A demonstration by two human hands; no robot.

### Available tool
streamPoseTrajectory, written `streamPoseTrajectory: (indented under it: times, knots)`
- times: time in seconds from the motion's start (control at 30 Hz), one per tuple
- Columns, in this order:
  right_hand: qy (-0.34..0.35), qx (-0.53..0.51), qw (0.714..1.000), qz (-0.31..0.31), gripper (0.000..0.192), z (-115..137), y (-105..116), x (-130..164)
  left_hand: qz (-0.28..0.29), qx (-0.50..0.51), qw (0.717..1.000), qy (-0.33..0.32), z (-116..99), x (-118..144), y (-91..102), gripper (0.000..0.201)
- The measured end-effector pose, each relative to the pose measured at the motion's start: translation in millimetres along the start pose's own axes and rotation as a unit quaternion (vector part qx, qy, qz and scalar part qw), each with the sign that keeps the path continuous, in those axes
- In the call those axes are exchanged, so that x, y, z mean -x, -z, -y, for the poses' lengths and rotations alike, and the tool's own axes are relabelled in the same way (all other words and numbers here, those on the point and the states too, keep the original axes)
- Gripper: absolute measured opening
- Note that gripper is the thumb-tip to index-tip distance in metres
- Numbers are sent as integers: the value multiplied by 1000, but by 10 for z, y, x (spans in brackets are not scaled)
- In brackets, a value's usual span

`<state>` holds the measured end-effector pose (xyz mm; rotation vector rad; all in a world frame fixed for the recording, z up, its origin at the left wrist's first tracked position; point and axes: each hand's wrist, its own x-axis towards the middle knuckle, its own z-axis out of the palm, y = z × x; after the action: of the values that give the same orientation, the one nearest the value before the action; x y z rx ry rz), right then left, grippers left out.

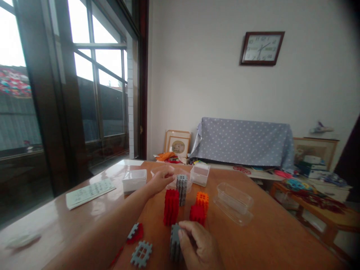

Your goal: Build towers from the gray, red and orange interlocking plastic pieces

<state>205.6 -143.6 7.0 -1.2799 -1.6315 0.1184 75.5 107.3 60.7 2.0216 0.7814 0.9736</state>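
Note:
My right hand [201,243] grips the near stack of grey notched plastic tiles [175,242] by its right side, at the table's front. Farther off, my left hand [161,180] reaches over a clear plastic tray [185,184], its fingers loosely bent and apart. Just right of that hand stands a taller grey tile stack [182,189]. Between my hands are a tall red tile stack [171,207], a shorter red stack [197,213] and an orange stack [203,200]. A loose grey windowed tile [141,254] lies by my left forearm, near a grey tile [133,231] leaning on a red piece [137,235].
Two clear boxes [135,182] [200,174] stand toward the back of the wooden table [270,232]. An open clear container [234,200] lies at right. A written-on pad [90,193] rests at left. Beyond the right edge is a low wooden bench [323,217] with cloths.

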Motion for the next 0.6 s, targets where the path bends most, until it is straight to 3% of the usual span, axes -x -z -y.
streamPoseTrajectory:
  times: [0.2, 0.37, 0.6]
  knots:
    - [-39, -23, 998, 52, 25, 70, 38, 40, -26, -22, 998, 50, -31, 571, 351, 35]
    - [-49, -27, 996, 73, 26, 88, -6, 83, -1, -49, 992, 112, 34, 1127, 638, 36]
    - [-36, -4, 994, 102, 27, 72, -62, 124, 22, -120, 976, 182, 26, 1673, 819, 41]
